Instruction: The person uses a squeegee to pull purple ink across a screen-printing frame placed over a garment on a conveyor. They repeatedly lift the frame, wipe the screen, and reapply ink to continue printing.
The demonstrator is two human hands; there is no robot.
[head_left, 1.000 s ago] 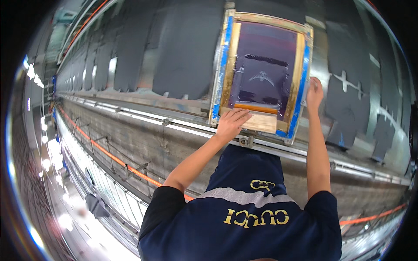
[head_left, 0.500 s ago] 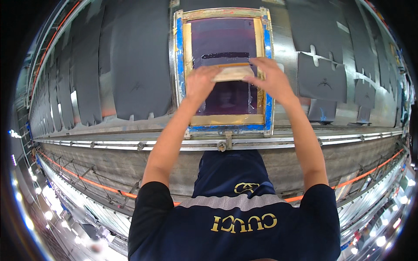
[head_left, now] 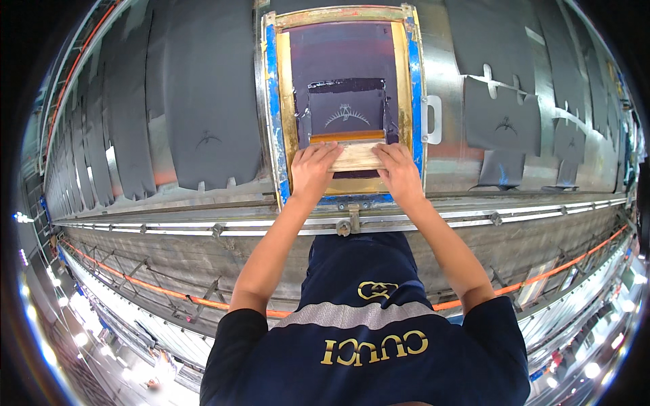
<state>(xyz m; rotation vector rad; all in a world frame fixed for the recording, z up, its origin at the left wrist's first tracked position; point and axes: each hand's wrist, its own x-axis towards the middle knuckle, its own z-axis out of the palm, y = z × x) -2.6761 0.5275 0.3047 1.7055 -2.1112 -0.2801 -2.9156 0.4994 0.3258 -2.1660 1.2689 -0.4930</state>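
A screen frame [head_left: 271, 68] with a gold-and-blue border and dark purple mesh lies on the long bench. A squeegee with a pale wooden handle [head_left: 355, 157] and orange blade [head_left: 347, 135] rests across the mesh, below a pale curved emblem [head_left: 347, 116] bordered by dark ink. My left hand [head_left: 313, 169] is closed over the handle's left end, and my right hand [head_left: 399, 169] is closed over its right end. A metal handle [head_left: 432, 118] sticks out from the frame's right side.
Dark grey pieces [head_left: 210, 81], some printed with small emblems, lie in rows on the metal bench [head_left: 440, 176] at both sides. A rail [head_left: 271, 225] with bolted stops runs along the near edge. An orange line [head_left: 542, 277] runs below it, beside my body.
My right hand left the frame's right side and took hold of the squeegee. The squeegee went up the mesh, then came back toward me, uncovering the emblem. The view has turned slightly.
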